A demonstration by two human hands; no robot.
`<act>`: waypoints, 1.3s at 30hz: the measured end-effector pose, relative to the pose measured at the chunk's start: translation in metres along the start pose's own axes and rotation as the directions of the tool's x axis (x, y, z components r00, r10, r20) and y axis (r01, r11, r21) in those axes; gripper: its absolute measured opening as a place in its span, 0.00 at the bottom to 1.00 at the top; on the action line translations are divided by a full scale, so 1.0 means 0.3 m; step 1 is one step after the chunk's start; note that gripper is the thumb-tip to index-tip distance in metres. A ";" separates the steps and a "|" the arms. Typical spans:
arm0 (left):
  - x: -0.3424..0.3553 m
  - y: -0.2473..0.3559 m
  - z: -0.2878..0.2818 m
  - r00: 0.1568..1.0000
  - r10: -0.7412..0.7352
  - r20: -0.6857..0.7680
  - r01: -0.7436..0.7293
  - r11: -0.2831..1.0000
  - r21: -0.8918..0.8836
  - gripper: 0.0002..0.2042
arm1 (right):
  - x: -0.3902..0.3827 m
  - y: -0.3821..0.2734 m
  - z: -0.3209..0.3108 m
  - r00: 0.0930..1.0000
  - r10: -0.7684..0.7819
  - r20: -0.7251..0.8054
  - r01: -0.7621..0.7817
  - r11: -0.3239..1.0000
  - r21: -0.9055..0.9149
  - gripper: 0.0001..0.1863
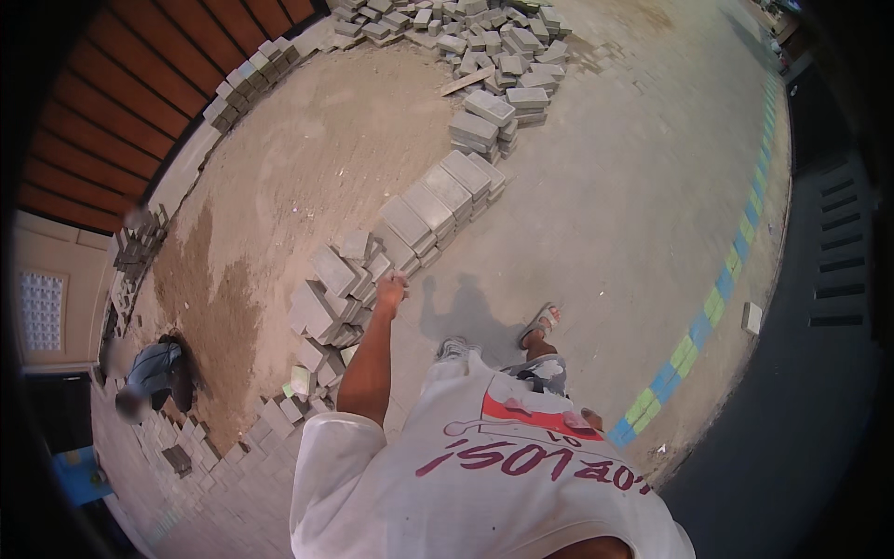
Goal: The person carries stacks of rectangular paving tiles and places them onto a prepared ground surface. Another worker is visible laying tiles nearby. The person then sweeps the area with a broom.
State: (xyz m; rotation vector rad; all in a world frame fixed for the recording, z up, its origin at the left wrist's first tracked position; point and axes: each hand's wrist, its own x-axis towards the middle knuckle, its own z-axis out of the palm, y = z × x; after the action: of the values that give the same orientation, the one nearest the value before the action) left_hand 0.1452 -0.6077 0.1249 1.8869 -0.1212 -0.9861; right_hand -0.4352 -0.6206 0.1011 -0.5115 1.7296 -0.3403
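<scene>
My left hand (pixel 392 291) hangs in front of me beside the row of stacked grey paving blocks (pixel 430 207). Its fingers are loosely bent and a little apart, with nothing seen in them. From this angle I cannot tell whether it touches the nearest tilted blocks (pixel 332 270). Only a small bit of my right hand (pixel 592 419) shows past the edge of my white shirt; its fingers are hidden. Below me, my sandalled foot (pixel 542 321) is on the grey pavement.
A large heap of loose blocks (pixel 507 47) lies at the far end. Left of the row is bare sand (pixel 307 140), where another person (pixel 158 373) crouches. More blocks (pixel 251 74) line the orange-brown gate (pixel 112 112). A blue and green painted strip (pixel 712 317) runs along the right.
</scene>
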 end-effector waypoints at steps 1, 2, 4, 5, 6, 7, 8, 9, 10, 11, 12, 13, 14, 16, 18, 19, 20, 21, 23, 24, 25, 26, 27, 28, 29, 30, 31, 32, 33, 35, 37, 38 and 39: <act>0.023 0.084 0.084 1.000 0.028 0.001 -0.028 1.000 -0.012 0.08 | 0.049 -0.028 -0.044 1.000 0.026 0.007 -0.026 1.000 -0.015 0.10; 0.021 0.115 0.158 0.999 0.044 -0.005 -0.044 0.999 -0.024 0.08 | 0.094 -0.070 -0.095 0.999 0.049 0.014 -0.048 0.998 -0.033 0.10; 0.028 0.074 0.290 0.997 0.077 -0.012 -0.077 0.997 -0.014 0.08 | 0.218 -0.166 -0.153 0.996 0.073 0.043 -0.070 0.995 -0.070 0.09; 0.066 0.080 0.328 0.993 0.115 -0.035 -0.116 0.993 -0.007 0.08 | 0.277 -0.219 -0.179 0.992 0.097 0.075 -0.089 0.991 -0.101 0.09; 0.052 0.052 0.396 1.000 -0.013 -0.007 0.014 0.999 0.043 0.08 | 0.321 -0.286 -0.228 0.989 0.124 0.085 -0.111 0.984 -0.140 0.09; 0.008 -0.009 0.446 0.988 -0.152 0.014 0.150 0.983 0.105 0.09 | 0.376 -0.350 -0.281 0.984 0.149 0.097 -0.130 0.974 -0.183 0.08; -0.024 -0.054 0.488 0.980 -0.179 0.086 0.166 0.975 0.145 0.10 | 0.444 -0.439 -0.327 0.980 0.165 0.115 -0.135 0.964 -0.228 0.08; -0.059 -0.100 0.513 0.966 -0.210 0.154 0.181 0.966 0.183 0.11 | 0.507 -0.520 -0.362 0.973 0.185 0.140 -0.142 0.951 -0.274 0.08; -0.100 -0.146 0.549 0.969 -0.213 0.124 0.180 0.956 0.234 0.11 | 0.555 -0.617 -0.401 0.977 0.160 0.140 -0.117 0.955 -0.273 0.08; -0.144 -0.181 0.586 0.971 -0.217 0.096 0.183 0.941 0.283 0.11 | 0.593 -0.722 -0.421 0.983 0.118 0.140 -0.078 0.963 -0.259 0.07; -0.180 -0.212 0.619 0.949 -0.308 0.061 0.286 0.927 0.242 0.11 | 0.629 -0.830 -0.436 0.993 0.038 0.111 -0.013 0.976 -0.215 0.07; -0.229 -0.218 0.641 0.916 -0.401 0.033 0.387 0.900 0.199 0.11 | 0.628 -0.963 -0.422 0.996 -0.039 0.082 0.053 0.982 -0.180 0.07; -0.276 -0.217 0.660 0.873 -0.487 0.005 0.481 0.863 0.155 0.11 | 0.653 -1.074 -0.405 0.995 -0.085 0.060 0.097 0.968 -0.233 0.07; -0.324 -0.318 0.643 0.882 -0.470 0.028 0.445 0.853 0.272 0.11 | 0.762 -1.245 -0.383 0.986 -0.131 0.103 0.156 0.944 -0.291 0.06; -0.333 -0.423 0.638 0.933 -0.185 0.310 -0.211 0.418 0.884 0.12 | 0.912 -1.391 -0.370 0.972 -0.142 0.190 0.195 0.934 -0.299 0.07; -0.347 -0.471 0.632 0.902 -0.096 0.421 -0.409 0.120 0.905 0.12 | 0.918 -1.450 -0.301 0.971 -0.146 0.192 0.209 0.906 -0.367 0.07; -0.343 -0.499 0.639 0.918 -0.117 0.380 -0.349 0.222 0.911 0.13 | 0.920 -1.500 -0.225 0.969 -0.158 0.191 0.227 0.873 -0.430 0.08; -0.340 -0.531 0.640 0.938 -0.249 0.240 -0.029 0.635 0.772 0.13 | 0.885 -1.534 -0.118 0.966 -0.157 0.208 0.242 0.833 -0.498 0.09; -0.319 -0.571 0.662 0.939 -0.335 0.079 0.281 0.878 0.387 0.13 | 0.841 -1.594 0.053 0.966 -0.098 0.239 0.213 0.825 -0.523 0.13; -0.301 -0.556 0.674 0.952 -0.300 0.064 0.256 0.892 0.371 0.13 | 0.847 -1.610 0.113 0.959 -0.090 0.268 0.224 0.820 -0.526 0.14; -0.264 -0.491 0.701 0.982 -0.119 0.148 -0.033 0.663 0.748 0.13 | 0.870 -1.606 0.169 0.959 -0.083 0.270 0.224 0.804 -0.550 0.16; -0.209 -0.422 0.720 0.954 -0.014 0.299 -0.287 0.232 0.929 0.13 | 0.872 -1.607 0.229 0.968 -0.072 0.241 0.199 0.807 -0.556 0.20; -0.164 -0.407 0.708 0.959 0.003 0.283 -0.275 0.255 0.927 0.11 | 0.898 -1.609 0.285 0.969 -0.023 0.244 0.166 0.797 -0.581 0.21; -0.112 -0.411 0.680 0.960 0.021 0.277 -0.273 0.268 0.924 0.10 | 0.893 -1.581 0.353 0.962 -0.030 0.272 0.193 0.779 -0.597 0.21; -0.109 -0.413 0.682 0.961 0.028 0.276 -0.272 0.297 0.915 0.09 | 0.986 -1.564 0.395 0.918 -0.002 0.397 0.329 0.563 -0.758 0.22; -0.044 -0.320 0.704 0.999 -0.025 -0.038 0.043 0.768 0.639 0.08 | 1.139 -1.590 0.401 0.788 -0.014 0.616 0.616 0.017 -0.788 0.23; 0.046 -0.161 0.687 0.945 -0.218 -0.245 0.247 0.964 0.095 0.07 | 1.265 -1.632 0.408 0.632 0.018 0.775 0.665 -0.527 -0.530 0.24; 0.109 -0.051 0.653 0.821 -0.492 -0.290 0.304 0.806 -0.507 0.07 | 1.355 -1.672 0.447 0.545 0.081 0.835 0.585 -0.749 -0.309 0.25; 0.143 -0.049 0.618 0.830 -0.445 -0.335 0.235 0.825 -0.515 0.08 | 1.377 -1.707 0.525 0.647 0.189 0.739 0.544 -0.794 -0.273 0.26; 0.230 -0.015 0.559 0.821 -0.384 -0.422 0.103 0.827 -0.552 0.07 | 1.444 -1.822 0.608 0.565 0.091 0.820 0.653 -0.656 -0.378 0.28; 0.291 0.046 0.499 0.795 -0.378 -0.475 0.024 0.801 -0.598 0.06 | 1.434 -1.911 0.713 0.490 0.020 0.871 0.680 -0.635 -0.368 0.28; 0.289 0.067 0.474 0.782 -0.389 -0.487 0.004 0.785 -0.620 0.07 | 1.367 -1.959 0.795 0.448 0.024 0.894 0.645 -0.702 -0.304 0.27; 0.285 0.086 0.468 0.771 -0.399 -0.496 -0.017 0.766 -0.642 0.07 | 1.326 -2.023 0.864 0.403 0.030 0.915 0.600 -0.763 -0.240 0.27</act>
State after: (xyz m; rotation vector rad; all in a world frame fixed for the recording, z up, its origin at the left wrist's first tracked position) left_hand 0.1155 -0.7608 0.0669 1.5053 0.7406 -0.4036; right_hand -0.1551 -1.3321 0.0056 -2.8635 0.2778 0.8560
